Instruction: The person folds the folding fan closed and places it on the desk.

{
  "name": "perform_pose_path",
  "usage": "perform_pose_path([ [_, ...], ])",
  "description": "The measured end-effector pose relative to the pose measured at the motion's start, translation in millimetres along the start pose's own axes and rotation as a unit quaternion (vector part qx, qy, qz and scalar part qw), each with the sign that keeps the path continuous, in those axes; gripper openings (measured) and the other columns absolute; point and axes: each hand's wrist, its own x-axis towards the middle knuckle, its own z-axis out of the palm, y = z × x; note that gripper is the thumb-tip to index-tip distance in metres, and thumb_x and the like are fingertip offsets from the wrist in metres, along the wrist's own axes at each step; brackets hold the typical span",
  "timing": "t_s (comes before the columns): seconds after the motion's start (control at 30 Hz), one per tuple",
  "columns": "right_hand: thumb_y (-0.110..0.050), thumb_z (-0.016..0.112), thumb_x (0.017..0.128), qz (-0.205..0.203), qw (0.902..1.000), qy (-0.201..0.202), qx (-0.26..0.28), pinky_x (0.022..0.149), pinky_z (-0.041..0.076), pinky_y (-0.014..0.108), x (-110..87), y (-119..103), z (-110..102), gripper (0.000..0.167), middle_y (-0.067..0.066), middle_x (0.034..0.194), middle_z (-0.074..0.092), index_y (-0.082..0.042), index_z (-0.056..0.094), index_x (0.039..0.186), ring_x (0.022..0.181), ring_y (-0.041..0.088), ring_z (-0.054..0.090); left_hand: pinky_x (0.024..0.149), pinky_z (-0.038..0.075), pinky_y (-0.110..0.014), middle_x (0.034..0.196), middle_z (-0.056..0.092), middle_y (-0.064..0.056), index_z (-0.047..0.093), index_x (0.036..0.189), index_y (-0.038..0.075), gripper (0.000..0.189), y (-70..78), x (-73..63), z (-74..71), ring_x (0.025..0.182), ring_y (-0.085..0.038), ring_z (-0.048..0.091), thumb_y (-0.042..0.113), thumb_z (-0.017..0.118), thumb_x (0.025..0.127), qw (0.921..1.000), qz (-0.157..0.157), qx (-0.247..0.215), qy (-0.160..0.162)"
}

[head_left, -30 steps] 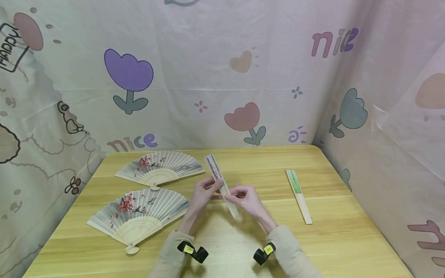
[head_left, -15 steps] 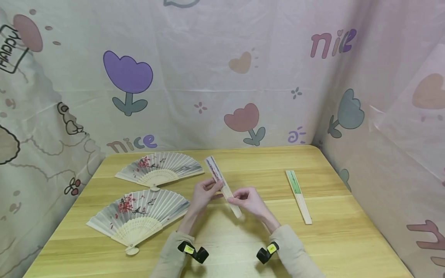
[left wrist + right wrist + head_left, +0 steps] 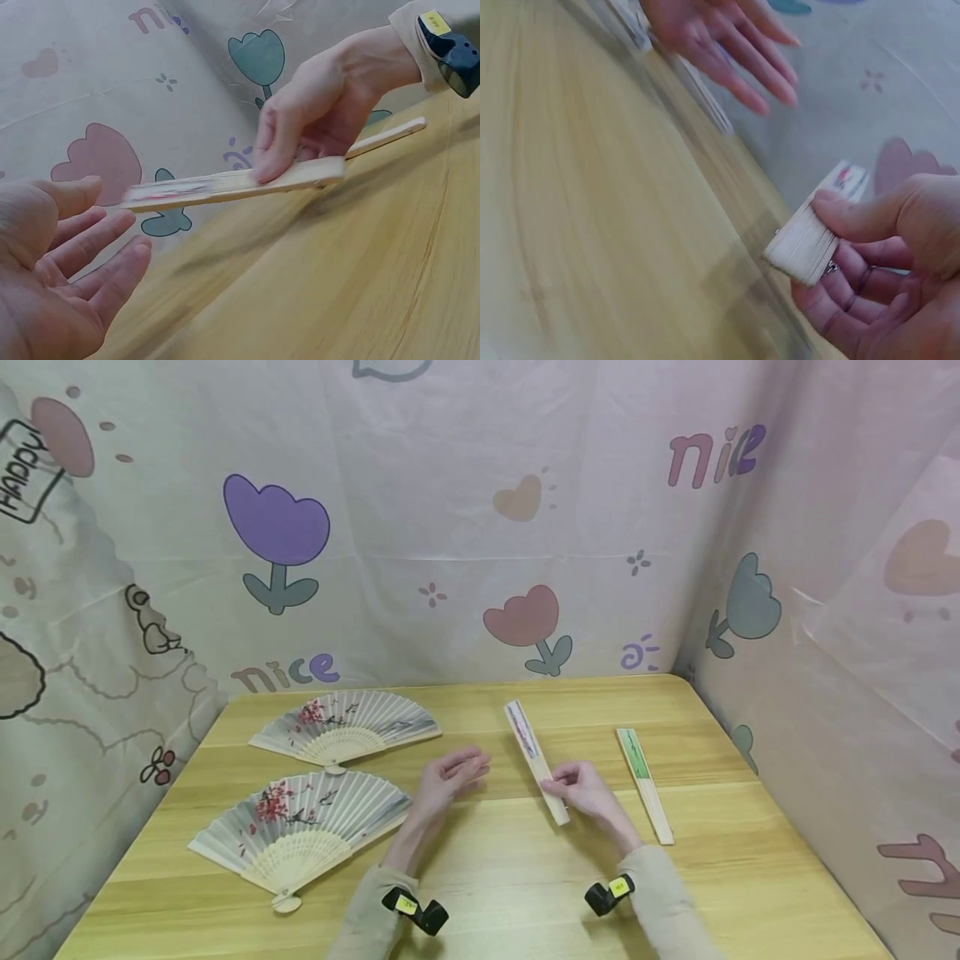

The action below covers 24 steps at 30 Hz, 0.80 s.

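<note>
My right hand (image 3: 588,792) pinches a folded hand fan (image 3: 534,756) near its pivot end, thumb on top and fingers beneath. The folded fan has pale wooden ribs and a white strip with a red and dark print; it is held above the table, as its shadow in the left wrist view shows. My left hand (image 3: 450,777) is raised to the left of that fan, fingers loosely extended and holding nothing. In the left wrist view the left hand's fingertips (image 3: 139,251) are close to the fan's printed end. To the right of the right hand lies a green-printed folded fan (image 3: 645,785).
Two spread fans with red blossoms lie at the left of the wooden table (image 3: 480,902): a far fan (image 3: 348,735) and a near fan (image 3: 300,835). A patterned cloth (image 3: 420,527) hangs behind the table and along both sides.
The left hand has let go of the folded fan and its fingers have opened out. The right hand has carried the fan to the right, towards the green-printed one.
</note>
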Motion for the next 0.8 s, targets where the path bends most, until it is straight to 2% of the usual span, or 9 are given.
perform_pose_path([
  [0.13,-0.003,0.072,0.088,0.034,0.9988,0.013,-0.034,0.052,0.045,0.016,-4.3,10,-21,0.018,-0.003,0.070,0.057,0.011,0.065,0.096,0.063,0.008,0.050,0.109,0.052,-0.051,0.139,0.058,-0.028,0.046,0.141,-0.011,0.048,-2.0,-1.7,-1.5,0.129,-0.045,0.058,0.010,0.060,0.101,0.9999,-0.005,0.006,-0.010],
  [0.23,-0.004,0.072,0.088,0.052,0.9968,0.023,-0.057,0.050,0.044,0.016,-8.8,17,-34,0.017,-0.003,0.069,0.056,0.009,0.065,0.096,0.061,0.008,0.050,0.107,0.053,-0.052,0.138,0.059,-0.027,0.046,0.142,-0.010,0.048,-2.6,-3.2,-2.8,0.128,-0.044,0.058,0.010,0.060,0.101,0.9999,-0.008,0.005,-0.005],
  [0.47,-0.008,0.077,0.085,0.077,0.9856,0.064,-0.136,0.055,0.049,0.021,-24.9,23,-55,0.026,0.006,0.078,0.061,0.008,0.064,0.100,0.067,0.013,0.054,0.106,0.054,-0.050,0.135,0.063,-0.023,0.048,0.141,-0.008,0.048,-2.9,-8.2,-5.9,0.125,-0.041,0.062,0.014,0.062,0.100,0.9999,-0.010,0.010,0.007],
  [0.57,-0.012,0.079,0.084,0.088,0.9756,0.083,-0.183,0.055,0.049,0.023,-30.0,21,-61,0.026,0.008,0.079,0.062,0.005,0.064,0.097,0.066,0.014,0.057,0.105,0.055,-0.048,0.134,0.064,-0.022,0.048,0.140,-0.009,0.048,-4.5,-10.9,-7.2,0.125,-0.041,0.061,0.013,0.062,0.100,0.9999,-0.007,0.008,0.009],
  [0.67,-0.017,0.080,0.082,0.077,0.9605,0.097,-0.249,0.056,0.048,0.024,-34.4,17,-64,0.026,0.008,0.078,0.065,0.002,0.066,0.094,0.067,0.015,0.059,0.105,0.055,-0.047,0.133,0.064,-0.023,0.047,0.140,-0.010,0.049,-5.7,-13.5,-8.1,0.125,-0.041,0.062,0.013,0.061,0.100,0.9999,-0.004,0.007,0.007],
  [0.8,-0.019,0.081,0.079,0.058,0.9414,0.114,-0.312,0.057,0.044,0.026,-38.4,12,-64,0.022,0.005,0.073,0.066,-0.001,0.070,0.086,0.069,0.017,0.057,0.106,0.054,-0.047,0.137,0.061,-0.025,0.044,0.142,-0.011,0.051,-5.3,-15.6,-8.7,0.127,-0.040,0.061,0.013,0.061,0.100,1.0000,-0.008,0.002,-0.003],
])
